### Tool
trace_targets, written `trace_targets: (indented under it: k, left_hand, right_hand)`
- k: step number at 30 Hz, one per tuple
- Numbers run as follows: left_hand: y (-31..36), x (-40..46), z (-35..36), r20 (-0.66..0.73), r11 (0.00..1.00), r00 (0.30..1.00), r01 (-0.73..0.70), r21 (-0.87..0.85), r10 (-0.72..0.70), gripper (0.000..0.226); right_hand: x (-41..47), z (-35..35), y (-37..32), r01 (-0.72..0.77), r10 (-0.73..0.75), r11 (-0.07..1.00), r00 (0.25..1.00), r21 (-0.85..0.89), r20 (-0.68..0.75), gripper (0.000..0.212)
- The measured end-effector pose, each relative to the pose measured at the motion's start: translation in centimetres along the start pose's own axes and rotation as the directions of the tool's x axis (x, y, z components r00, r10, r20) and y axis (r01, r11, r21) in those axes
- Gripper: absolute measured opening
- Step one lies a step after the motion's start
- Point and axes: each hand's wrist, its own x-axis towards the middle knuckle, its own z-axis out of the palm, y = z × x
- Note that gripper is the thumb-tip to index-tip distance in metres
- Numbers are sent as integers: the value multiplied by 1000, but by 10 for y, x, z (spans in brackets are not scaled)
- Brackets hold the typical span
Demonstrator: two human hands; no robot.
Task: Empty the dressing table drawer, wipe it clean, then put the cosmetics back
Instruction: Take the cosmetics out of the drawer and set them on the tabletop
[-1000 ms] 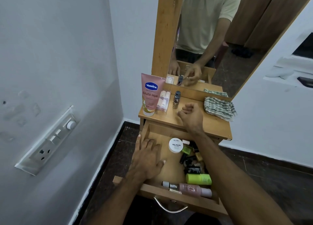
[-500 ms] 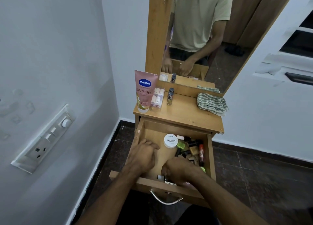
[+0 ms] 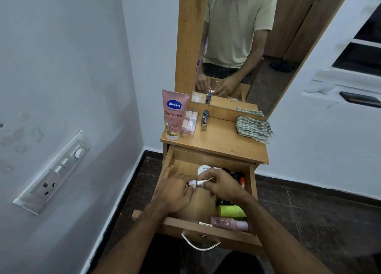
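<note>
The open wooden drawer (image 3: 169,160) of the dressing table holds several cosmetics along its right side: a white round jar (image 3: 202,169), a red tube (image 3: 242,182), a lime green tube (image 3: 232,211) and a pink bottle (image 3: 228,224). Above the middle of the drawer I hold a small bottle (image 3: 195,183) with a white cap and a silver collar. My left hand (image 3: 175,194) grips its white end. My right hand (image 3: 223,186) pinches the silver end, and the bottle's body is hidden under my fingers.
On the tabletop (image 3: 222,143) stand a pink Vaseline tube (image 3: 173,115), a clear pack of small bottles (image 3: 189,122) and two nail polish bottles (image 3: 204,121). A striped cloth (image 3: 254,129) lies at the right by the mirror (image 3: 257,46). A wall with a switch panel (image 3: 55,170) is close on the left.
My right hand came off the tabletop, reached into the drawer's front and lifted out the small bottle. My left hand left the drawer floor and took hold of its cap.
</note>
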Motion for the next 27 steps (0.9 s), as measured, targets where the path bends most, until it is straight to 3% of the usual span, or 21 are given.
trace_targets:
  k: [3,13,17,19,22,25,27]
  left_hand:
    - [-3,0,3,-17,1000,1000,-25,8,25,38]
    - [-6,4,7,-99,997,994,-47,69,54,44]
    - [-4,3,4,-162,1000,987,-17,18,20,39]
    - [-4,2,4,-175,1000,984,-20,-1,20,39]
    - [-1,2,2,-239,999,971,-10,-45,-1,35]
    - [-1,2,0,-289,997,957,1,-74,-22,29]
    - [0,2,-2,-310,997,951,-18,-76,-7,28]
  right_hand:
    - [0,-5,-3,-41,46,978,999,202,-20,21]
    - [1,-18,-11,1,7,970,1000,244,-31,20]
    - [-1,-13,-13,1,10,894,1000,447,-22,39]
    - [1,-7,-16,14,13,879,998,477,-54,39]
    - [5,-4,-18,37,3,928,994,372,-105,32]
    - [6,-14,-22,95,-86,994,986,59,-142,29]
    - [6,-20,-26,173,-188,975,977,-142,-103,32]
